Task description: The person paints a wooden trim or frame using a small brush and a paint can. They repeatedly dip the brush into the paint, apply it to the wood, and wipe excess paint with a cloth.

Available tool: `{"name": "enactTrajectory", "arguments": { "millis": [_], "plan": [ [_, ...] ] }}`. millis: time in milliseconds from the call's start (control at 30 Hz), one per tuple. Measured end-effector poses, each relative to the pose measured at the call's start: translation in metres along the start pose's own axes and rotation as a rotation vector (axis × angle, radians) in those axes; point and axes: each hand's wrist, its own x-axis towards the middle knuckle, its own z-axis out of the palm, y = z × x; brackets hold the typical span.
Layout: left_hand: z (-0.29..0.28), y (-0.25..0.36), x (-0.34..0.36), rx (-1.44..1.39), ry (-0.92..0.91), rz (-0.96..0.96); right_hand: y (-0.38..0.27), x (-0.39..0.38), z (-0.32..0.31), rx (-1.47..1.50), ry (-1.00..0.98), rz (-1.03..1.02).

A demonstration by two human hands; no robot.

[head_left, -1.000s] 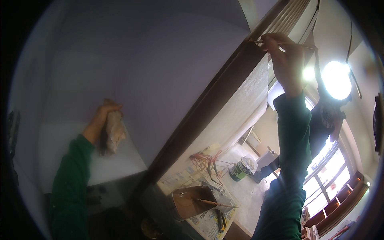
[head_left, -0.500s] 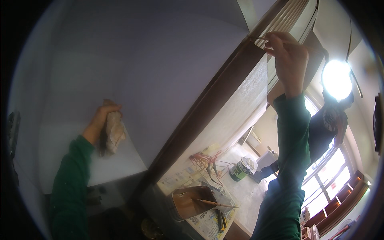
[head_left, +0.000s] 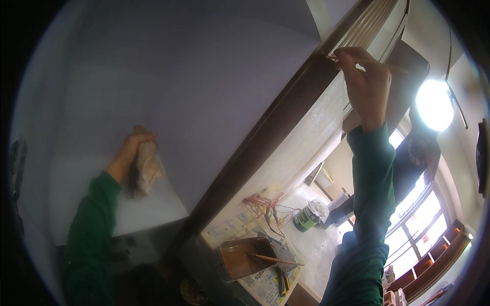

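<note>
With closed fingers my right hand (head_left: 368, 84) grips a thin paintbrush (head_left: 398, 69). Its tip meets the upper part of a dark brown wooden edge (head_left: 286, 104), beside a row of pale ridged strips (head_left: 365, 30). Lower at the left, my left hand (head_left: 127, 152) is wrapped round a crumpled, off-white rag (head_left: 149, 166). That hand is in front of a pale grey panel (head_left: 117, 86); whether it touches the panel I cannot tell. Something dark shows beside the rag, too blurred to name.
A tray of brown liquid (head_left: 237, 265) stands on newspaper (head_left: 258, 293), a second brush (head_left: 275, 259) lying across it. Tangled red cables (head_left: 268, 208) and a green can (head_left: 305, 219) are beyond. A bright lamp (head_left: 435, 105) shines at the right, near a dark blue shape (head_left: 406, 166).
My right hand and the brush tip have shifted slightly down along the wooden edge, and more of the handle shows. My left hand and the rag have hardly moved.
</note>
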Motion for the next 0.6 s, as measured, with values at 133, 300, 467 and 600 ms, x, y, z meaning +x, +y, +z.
{"name": "enactTrajectory", "arguments": {
  "millis": [133,300,467,600],
  "plan": [
    [-0.003,-0.003,0.003,-0.015,-0.012,0.015,-0.002,-0.006,0.002,0.053,-0.038,-0.045],
    [-0.001,-0.003,0.004,-0.022,-0.020,0.015,0.010,0.006,-0.005,0.274,0.013,-0.004],
    [-0.002,-0.002,0.004,0.007,-0.015,0.026,0.015,0.017,-0.009,0.404,0.000,0.080],
    [-0.002,-0.002,0.003,0.007,-0.007,0.025,0.014,0.019,-0.007,0.392,0.013,0.080]
  ]
}}
